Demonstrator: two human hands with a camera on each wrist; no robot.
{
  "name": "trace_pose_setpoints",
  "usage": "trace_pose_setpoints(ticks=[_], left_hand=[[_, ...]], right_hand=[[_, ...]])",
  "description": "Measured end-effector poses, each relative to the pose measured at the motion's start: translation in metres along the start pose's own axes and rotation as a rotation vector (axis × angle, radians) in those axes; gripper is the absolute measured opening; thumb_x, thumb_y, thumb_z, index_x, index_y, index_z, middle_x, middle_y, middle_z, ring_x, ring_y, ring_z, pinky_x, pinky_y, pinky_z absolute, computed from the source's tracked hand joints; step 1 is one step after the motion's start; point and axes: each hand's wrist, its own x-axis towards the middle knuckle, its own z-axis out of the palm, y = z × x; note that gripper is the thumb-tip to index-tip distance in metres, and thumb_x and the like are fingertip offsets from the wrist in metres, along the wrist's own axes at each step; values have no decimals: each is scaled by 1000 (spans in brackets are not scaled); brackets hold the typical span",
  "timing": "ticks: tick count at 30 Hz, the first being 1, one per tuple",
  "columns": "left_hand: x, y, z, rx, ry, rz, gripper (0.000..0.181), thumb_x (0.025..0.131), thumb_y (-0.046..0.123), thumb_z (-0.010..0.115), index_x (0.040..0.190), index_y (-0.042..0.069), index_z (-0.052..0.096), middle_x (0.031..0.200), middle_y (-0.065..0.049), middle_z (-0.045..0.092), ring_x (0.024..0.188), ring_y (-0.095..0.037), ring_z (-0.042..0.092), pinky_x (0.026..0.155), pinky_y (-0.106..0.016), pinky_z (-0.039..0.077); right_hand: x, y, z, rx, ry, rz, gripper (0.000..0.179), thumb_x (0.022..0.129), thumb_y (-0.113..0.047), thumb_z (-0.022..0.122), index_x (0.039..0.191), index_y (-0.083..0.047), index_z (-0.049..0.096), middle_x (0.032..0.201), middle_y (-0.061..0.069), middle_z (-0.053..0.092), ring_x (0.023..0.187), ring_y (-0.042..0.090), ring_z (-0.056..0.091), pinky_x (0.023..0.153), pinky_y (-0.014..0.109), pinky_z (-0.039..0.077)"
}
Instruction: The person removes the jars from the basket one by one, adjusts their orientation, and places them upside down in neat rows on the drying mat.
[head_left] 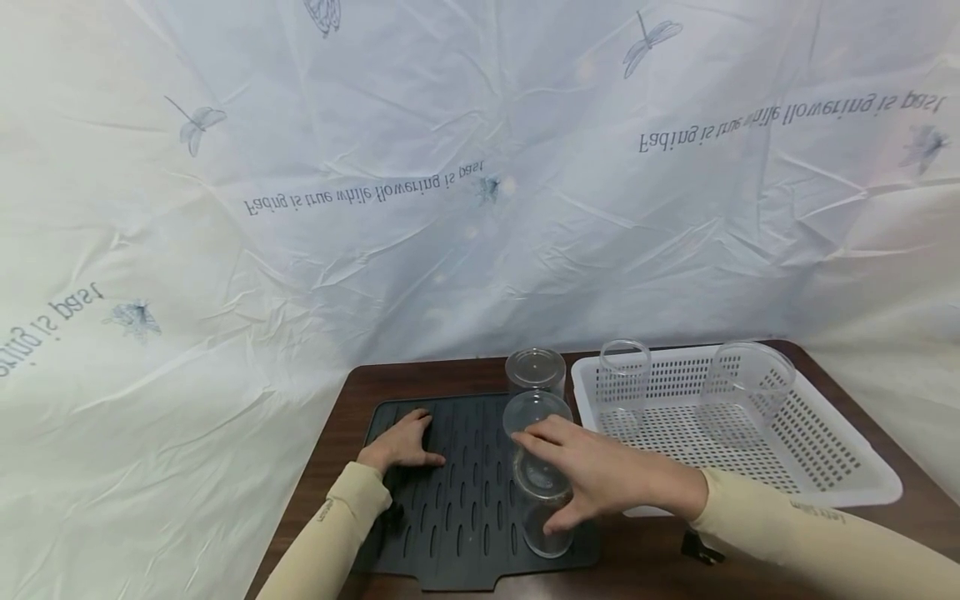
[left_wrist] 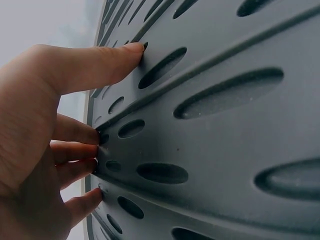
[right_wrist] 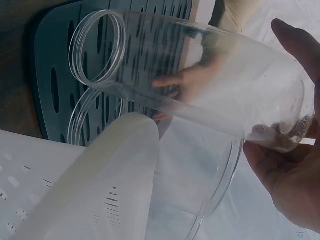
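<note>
My right hand point(head_left: 600, 471) is spread around the upper end of a clear plastic jar point(head_left: 546, 529), which stands upside down near the front right of a dark ridged drying mat point(head_left: 457, 533). In the right wrist view the thumb point(right_wrist: 295, 45) stands off the jar, while the other fingers point(right_wrist: 262, 162) lie right by its base. Behind it are a second clear jar point(head_left: 525, 408) and a third point(head_left: 536, 375) at the back. My left hand point(head_left: 401, 442) rests on the mat's left side, thumb and fingertips touching its slotted surface.
A white perforated basket point(head_left: 862, 492) stands on the brown table point(head_left: 315, 492) to the right. Inside it are a narrow clear jar point(head_left: 626, 383) and a wider one point(head_left: 750, 387). A pale printed sheet point(head_left: 420, 267) hangs behind the table.
</note>
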Motion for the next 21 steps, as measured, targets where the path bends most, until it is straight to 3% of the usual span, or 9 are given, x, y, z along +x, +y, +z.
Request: trace_pose_setpoints(ticks=[13, 21], left_hand=[[2, -1, 3, 12, 4, 7, 91, 81, 51, 74, 146, -3, 41, 156, -20, 30, 142, -38, 32, 110, -54, 37], [0, 0, 1, -2, 7, 10, 92, 80, 52, 75, 146, -3, 41, 156, -20, 31, 142, -38, 32, 110, -53, 37]], right_hand=[[2, 2, -4, 62, 40, -5, 102, 73, -71, 71, 147, -6, 42, 137, 3, 48, 117, 12, 48, 90, 30, 53], [1, 4, -24, 140, 69, 63, 102, 75, -68, 71, 151, -10, 35, 144, 7, 43, 128, 21, 47, 95, 43, 52]])
